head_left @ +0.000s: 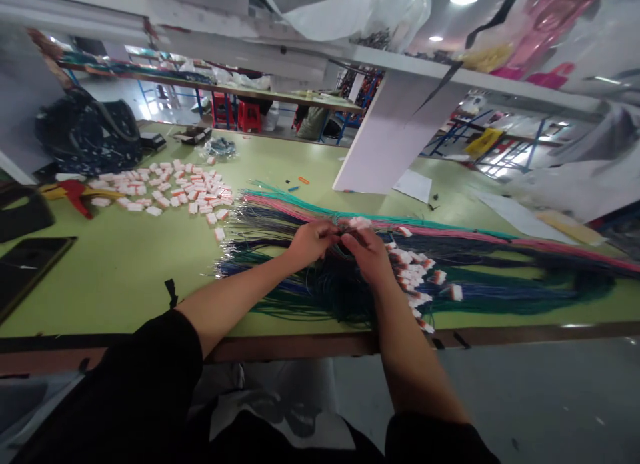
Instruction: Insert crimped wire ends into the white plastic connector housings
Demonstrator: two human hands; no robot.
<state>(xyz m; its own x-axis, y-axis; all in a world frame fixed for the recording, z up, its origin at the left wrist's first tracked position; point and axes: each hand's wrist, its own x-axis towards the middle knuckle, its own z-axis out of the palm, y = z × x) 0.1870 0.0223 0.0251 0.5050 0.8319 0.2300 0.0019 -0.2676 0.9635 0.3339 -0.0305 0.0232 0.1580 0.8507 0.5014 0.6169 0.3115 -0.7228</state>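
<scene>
Both hands meet over long bundles of thin wires (480, 241) that run across the green table (125, 271). My left hand (313, 241) has its fingers pinched on thin wires. Close beside it on the right, my right hand (369, 251) is closed around a white connector (360, 222) with wires at it. The small parts between the fingertips are blurred. Right of my right hand lies a cluster of white and orange connectors (413, 274) joined to wires. Dark green wires (340, 294) pile up below the hands.
Many loose white and orange connectors (193, 187) lie at the left, near red and yellow pliers (77, 196) and a phone (33, 271). A dark patterned bag (90, 134) stands behind. A white upright panel (385, 137) supports an overhead shelf (300, 44). Papers (520, 214) lie at the right.
</scene>
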